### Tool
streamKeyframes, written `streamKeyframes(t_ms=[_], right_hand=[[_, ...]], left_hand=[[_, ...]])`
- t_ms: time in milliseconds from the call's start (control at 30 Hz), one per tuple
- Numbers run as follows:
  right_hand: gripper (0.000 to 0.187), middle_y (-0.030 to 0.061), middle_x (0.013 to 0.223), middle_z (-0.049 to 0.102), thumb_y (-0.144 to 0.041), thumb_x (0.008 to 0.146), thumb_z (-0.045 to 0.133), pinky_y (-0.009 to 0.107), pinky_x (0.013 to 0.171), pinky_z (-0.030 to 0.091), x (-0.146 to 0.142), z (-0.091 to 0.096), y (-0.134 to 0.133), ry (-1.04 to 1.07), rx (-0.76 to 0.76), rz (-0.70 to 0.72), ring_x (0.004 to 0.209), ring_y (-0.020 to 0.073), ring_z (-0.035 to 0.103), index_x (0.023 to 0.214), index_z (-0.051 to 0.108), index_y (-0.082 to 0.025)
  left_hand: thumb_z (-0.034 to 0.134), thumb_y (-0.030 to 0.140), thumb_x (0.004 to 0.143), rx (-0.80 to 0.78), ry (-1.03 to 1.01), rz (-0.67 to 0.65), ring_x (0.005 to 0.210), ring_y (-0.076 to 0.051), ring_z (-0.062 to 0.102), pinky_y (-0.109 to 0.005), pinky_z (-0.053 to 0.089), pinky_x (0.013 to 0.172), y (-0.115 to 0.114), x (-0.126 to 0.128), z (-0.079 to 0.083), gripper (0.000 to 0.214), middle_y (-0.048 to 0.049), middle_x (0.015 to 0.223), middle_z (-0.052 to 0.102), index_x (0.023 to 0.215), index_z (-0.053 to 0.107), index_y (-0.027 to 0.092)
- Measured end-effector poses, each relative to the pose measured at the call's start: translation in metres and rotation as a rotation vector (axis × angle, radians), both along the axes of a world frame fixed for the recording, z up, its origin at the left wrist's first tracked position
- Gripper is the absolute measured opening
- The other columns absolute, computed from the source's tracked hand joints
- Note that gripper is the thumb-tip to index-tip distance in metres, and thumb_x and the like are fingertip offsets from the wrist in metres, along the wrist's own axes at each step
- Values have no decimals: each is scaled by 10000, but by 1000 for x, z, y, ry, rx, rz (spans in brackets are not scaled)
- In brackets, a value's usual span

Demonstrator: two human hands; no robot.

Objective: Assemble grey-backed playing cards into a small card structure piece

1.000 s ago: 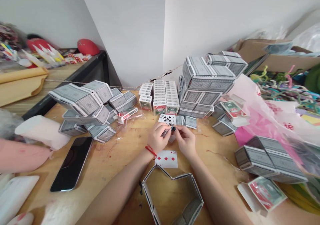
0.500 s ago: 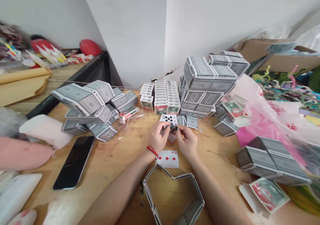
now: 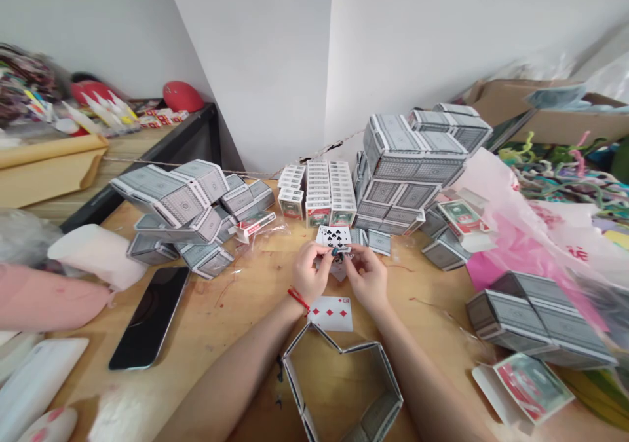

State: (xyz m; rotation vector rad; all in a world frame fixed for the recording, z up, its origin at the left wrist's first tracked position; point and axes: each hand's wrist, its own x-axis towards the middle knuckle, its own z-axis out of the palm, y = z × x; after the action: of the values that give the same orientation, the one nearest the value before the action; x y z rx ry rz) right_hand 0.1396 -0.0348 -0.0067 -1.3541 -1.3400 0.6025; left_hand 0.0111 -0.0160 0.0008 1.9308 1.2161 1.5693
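My left hand (image 3: 312, 272) and my right hand (image 3: 366, 277) meet over the middle of the table, fingertips pinched on a playing card (image 3: 346, 250) seen nearly edge-on. Fingers hide most of it, so whether it is folded I cannot tell. Right behind lies a ten of spades (image 3: 333, 234), face up, partly covering others. A three of diamonds (image 3: 330, 313) lies face up between my wrists. Closer to me, between my forearms, stands a heart-shaped ring of joined cards (image 3: 361, 348), open at the top.
Built blocks of grey-backed cards stand at left (image 3: 171, 196) and right (image 3: 400, 160). Rows of card boxes (image 3: 330, 196) stand at the back. A phone (image 3: 150, 317) lies left; an opened card box (image 3: 533, 386) lies right, near pink plastic bags (image 3: 515, 226).
Both hands stay pinched together in nearly the same place. The held card has turned slightly, showing a pale edge between the fingertips. The whole view has shifted a little.
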Motion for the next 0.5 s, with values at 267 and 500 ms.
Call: streamKeyframes(t_ms=[267, 500], right_hand=[[313, 1, 653, 626, -229, 701, 519, 230, 495, 449, -3, -4, -1, -204, -16, -111, 481, 112, 531, 1004, 569, -173], [295, -12, 599, 594, -179, 698, 466, 229, 513, 445, 1, 0, -2, -224, 15, -60, 490, 114, 513, 957, 607, -181]], left_hand=[[522, 173, 799, 7, 16, -81, 740, -132, 568, -273, 461, 685, 2, 5, -4, 60, -30, 753, 608, 754, 563, 173], [487, 174, 820, -26, 31, -36, 738, -127, 569, -258, 458, 671, 5, 5, -1, 89, -25, 758, 609, 771, 562, 178]])
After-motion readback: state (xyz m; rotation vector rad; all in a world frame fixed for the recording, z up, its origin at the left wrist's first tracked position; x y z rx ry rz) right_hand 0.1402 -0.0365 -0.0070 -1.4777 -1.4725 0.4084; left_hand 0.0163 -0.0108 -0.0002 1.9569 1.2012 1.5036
